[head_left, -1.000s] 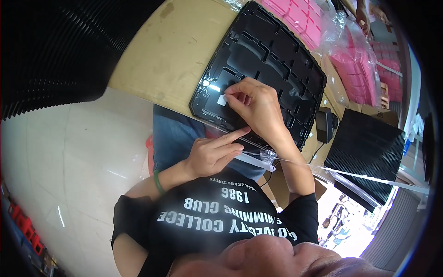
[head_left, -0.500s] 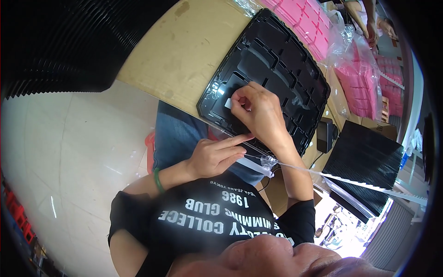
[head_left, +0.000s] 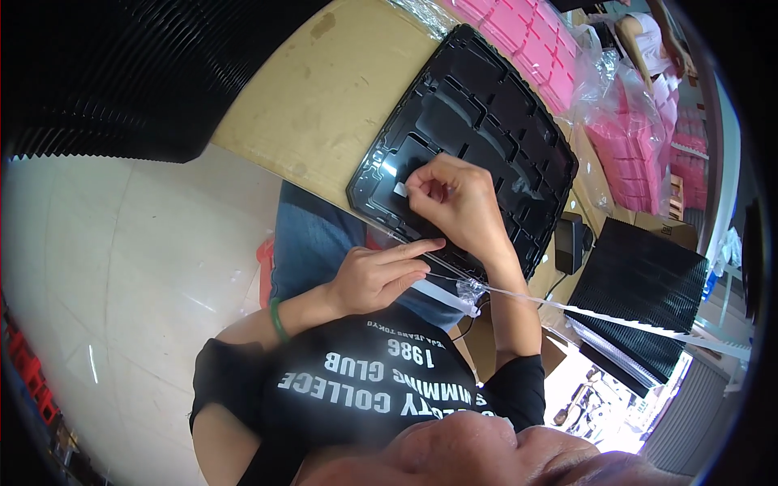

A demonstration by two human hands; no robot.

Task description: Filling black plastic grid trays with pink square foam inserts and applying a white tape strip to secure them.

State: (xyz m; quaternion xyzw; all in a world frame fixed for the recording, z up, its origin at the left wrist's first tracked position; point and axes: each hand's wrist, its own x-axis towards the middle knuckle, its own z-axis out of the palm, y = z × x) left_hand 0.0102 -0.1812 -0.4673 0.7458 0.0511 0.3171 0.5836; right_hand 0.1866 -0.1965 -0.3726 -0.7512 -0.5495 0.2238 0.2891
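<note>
A black molded plastic tray with shaped recesses lies on the cardboard surface in front of me. Above its near left part, my right hand is closed in a pinch on a small white label at the fingertips. My left hand rests at the tray's near edge, index and middle fingers stretched out and thumb apart, with nothing visibly held. Beside the left fingers runs a narrow white strip, reaching from the tray's near edge toward the right. A clear crumpled plastic bit sits by its near end.
Cardboard covers the work surface. Ribbed stacks of black trays stand at upper left and at right. Pink trays lie beyond, some bagged in clear plastic. A black box-shaped device stands right of the tray. Another person is at far right.
The right hand and the white label have shifted slightly nearer to me. The left hand stays almost in place. The person at far right has changed posture.
</note>
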